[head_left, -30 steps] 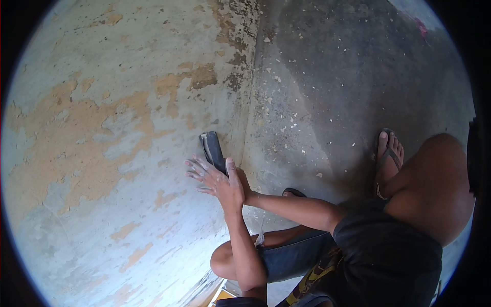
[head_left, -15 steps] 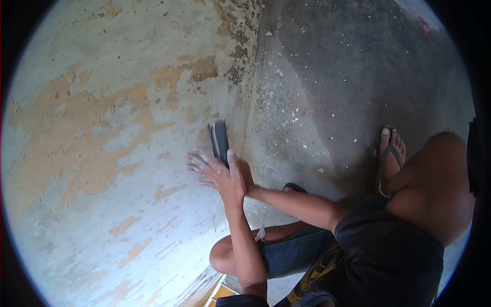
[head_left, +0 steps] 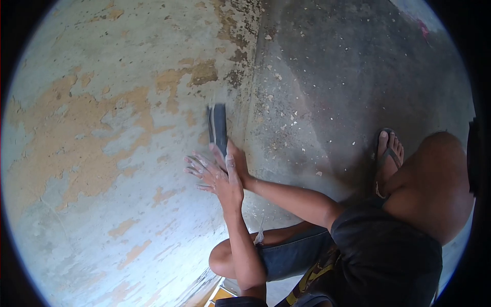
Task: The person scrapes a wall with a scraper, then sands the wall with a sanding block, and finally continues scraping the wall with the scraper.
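My right hand [head_left: 237,159] is closed on a dark grey folded piece of sandpaper [head_left: 219,125]. Its strip-like layers show a pale edge between them, and it lies along the wall [head_left: 128,169] just above the floor joint. My left hand [head_left: 217,179] has its fingers spread towards the wall, whitened with dust. It overlaps the right hand's wrist side in this view and hides part of those fingers. Around both hands the wall's pale paint is flaked, with tan patches beneath.
Paint chips litter the dark concrete floor [head_left: 327,92] along the wall's foot. My sandalled foot [head_left: 389,156] is planted at the right, and my bent knee [head_left: 222,258] is close to the wall below my hands. A yellow-and-white object [head_left: 222,294] shows at the bottom edge.
The sandpaper and my right hand have slid up the frame along the wall, away from my body. My left hand remains spread in almost the same place.
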Available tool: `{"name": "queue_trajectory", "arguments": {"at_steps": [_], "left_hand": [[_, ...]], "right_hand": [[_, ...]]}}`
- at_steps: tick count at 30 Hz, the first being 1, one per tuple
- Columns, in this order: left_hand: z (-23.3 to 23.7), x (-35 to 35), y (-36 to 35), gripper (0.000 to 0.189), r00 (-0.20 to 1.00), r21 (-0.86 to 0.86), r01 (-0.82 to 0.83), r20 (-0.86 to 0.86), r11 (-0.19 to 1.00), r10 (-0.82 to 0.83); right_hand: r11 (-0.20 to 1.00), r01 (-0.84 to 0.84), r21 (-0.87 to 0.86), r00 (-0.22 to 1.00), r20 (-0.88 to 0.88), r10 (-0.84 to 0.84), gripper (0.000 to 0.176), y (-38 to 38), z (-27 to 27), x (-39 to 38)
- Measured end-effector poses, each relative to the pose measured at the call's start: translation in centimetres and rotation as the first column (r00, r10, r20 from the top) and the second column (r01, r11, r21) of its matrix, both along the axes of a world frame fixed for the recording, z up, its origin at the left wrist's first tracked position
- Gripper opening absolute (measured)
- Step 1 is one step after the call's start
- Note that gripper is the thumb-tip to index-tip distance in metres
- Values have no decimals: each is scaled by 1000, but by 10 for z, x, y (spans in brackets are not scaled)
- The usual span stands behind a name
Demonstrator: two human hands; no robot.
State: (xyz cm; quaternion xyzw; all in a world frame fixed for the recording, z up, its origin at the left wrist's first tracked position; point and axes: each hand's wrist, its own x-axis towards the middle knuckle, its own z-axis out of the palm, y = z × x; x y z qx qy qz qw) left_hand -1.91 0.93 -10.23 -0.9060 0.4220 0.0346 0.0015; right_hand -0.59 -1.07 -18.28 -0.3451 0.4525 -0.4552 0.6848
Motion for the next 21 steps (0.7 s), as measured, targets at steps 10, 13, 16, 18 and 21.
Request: {"name": "queue_trajectory", "arguments": {"at_steps": [10, 13, 16, 18, 21], "left_hand": [[-2, -1, -1, 92, 997, 70, -23, 76, 997, 18], [1, 2, 2, 92, 1000, 12, 0, 14, 1000, 0], [1, 3, 2, 91, 1000, 30, 26, 3, 999, -26], [-2, 1, 0, 90, 999, 41, -4, 43, 999, 2], [-4, 1, -1, 91, 998, 63, -3, 69, 998, -1]], "right_hand": [[997, -69, -30, 997, -40, 68, 40, 39, -16, 14], [999, -35, 8, 999, -25, 36, 41, -12, -4, -3], [999, 1, 47, 1000, 2, -1, 40, -5, -4, -3], [996, -86, 24, 996, -17, 86, 39, 31, -8, 5], [990, -84, -116, 996, -34, 80, 37, 45, -24, 7]]}}
